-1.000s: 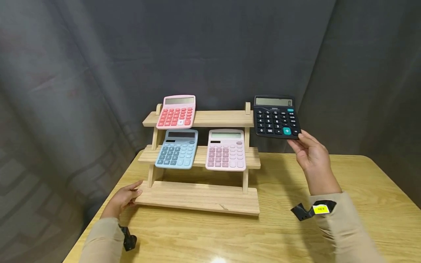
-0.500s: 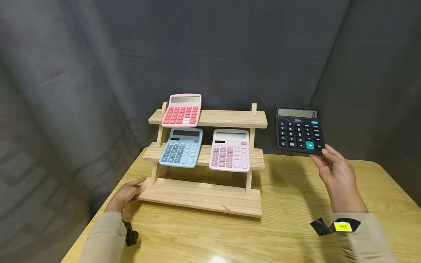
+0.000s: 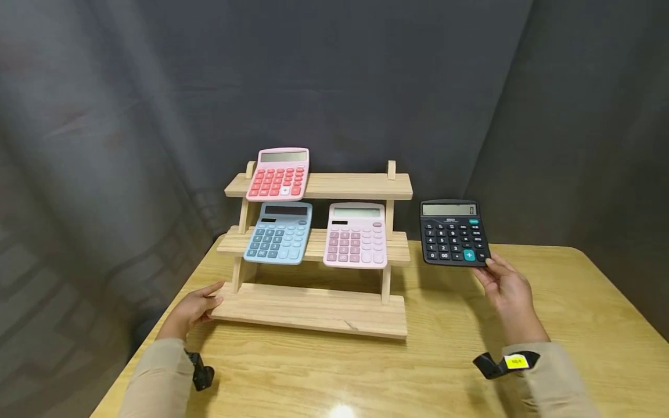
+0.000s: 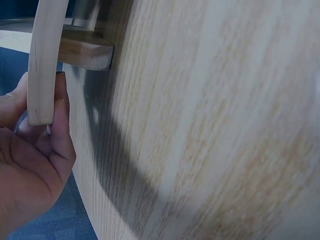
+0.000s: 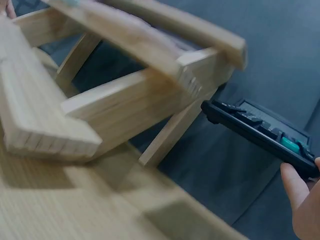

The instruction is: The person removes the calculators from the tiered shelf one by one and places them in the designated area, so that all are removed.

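Observation:
My right hand (image 3: 509,296) pinches a black calculator (image 3: 453,233) by its lower right corner, holding it in the air to the right of a three-tier wooden stand (image 3: 313,310). In the right wrist view the black calculator (image 5: 260,132) is seen edge-on, apart from the stand. My left hand (image 3: 190,310) grips the left end of the stand's bottom board; in the left wrist view thumb and fingers lie on either side of that board (image 4: 44,75). On the top tier leans a pink calculator (image 3: 279,174). The middle tier bears a blue calculator (image 3: 278,233) and a pale pink one.
The stand rests on a light wooden table (image 3: 292,377). Behind it hangs a dark grey curtain (image 3: 334,75), which also covers both sides. Black wrist cameras are strapped over both beige sleeves (image 3: 546,377).
The black calculator has come away from the top tier's right end, moving right and then down with my right hand. My left hand keeps its grip on the stand.

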Demonstrator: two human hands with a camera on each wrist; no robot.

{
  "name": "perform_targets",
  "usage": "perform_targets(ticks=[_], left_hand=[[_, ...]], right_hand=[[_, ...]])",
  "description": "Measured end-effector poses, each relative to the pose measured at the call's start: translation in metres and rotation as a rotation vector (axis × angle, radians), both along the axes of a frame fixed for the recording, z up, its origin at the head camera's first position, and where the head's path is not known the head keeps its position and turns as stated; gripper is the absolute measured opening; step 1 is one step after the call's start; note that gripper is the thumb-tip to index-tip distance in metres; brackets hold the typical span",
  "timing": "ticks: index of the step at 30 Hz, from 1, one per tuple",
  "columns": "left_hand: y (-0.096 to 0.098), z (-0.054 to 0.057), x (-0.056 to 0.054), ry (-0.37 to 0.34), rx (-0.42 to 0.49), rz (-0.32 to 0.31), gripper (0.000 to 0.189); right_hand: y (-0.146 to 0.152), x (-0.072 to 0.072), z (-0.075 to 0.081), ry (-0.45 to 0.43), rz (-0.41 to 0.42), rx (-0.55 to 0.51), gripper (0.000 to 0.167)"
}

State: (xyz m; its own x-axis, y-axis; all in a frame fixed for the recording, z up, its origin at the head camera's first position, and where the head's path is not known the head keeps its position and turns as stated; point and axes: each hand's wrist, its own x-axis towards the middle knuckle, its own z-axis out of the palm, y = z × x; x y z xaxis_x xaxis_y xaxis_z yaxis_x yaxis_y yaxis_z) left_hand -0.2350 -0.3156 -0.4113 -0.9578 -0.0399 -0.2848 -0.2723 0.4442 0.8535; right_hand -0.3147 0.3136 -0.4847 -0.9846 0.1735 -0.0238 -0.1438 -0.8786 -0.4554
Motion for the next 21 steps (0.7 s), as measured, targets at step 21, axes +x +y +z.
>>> perform_targets(ticks=[21], left_hand=[[0.001,0.002,0.0,0.002,-0.009,-0.004,0.05]], right_hand=[[-0.075,0.058,0.071,-0.371,0.015,0.099,0.033]])
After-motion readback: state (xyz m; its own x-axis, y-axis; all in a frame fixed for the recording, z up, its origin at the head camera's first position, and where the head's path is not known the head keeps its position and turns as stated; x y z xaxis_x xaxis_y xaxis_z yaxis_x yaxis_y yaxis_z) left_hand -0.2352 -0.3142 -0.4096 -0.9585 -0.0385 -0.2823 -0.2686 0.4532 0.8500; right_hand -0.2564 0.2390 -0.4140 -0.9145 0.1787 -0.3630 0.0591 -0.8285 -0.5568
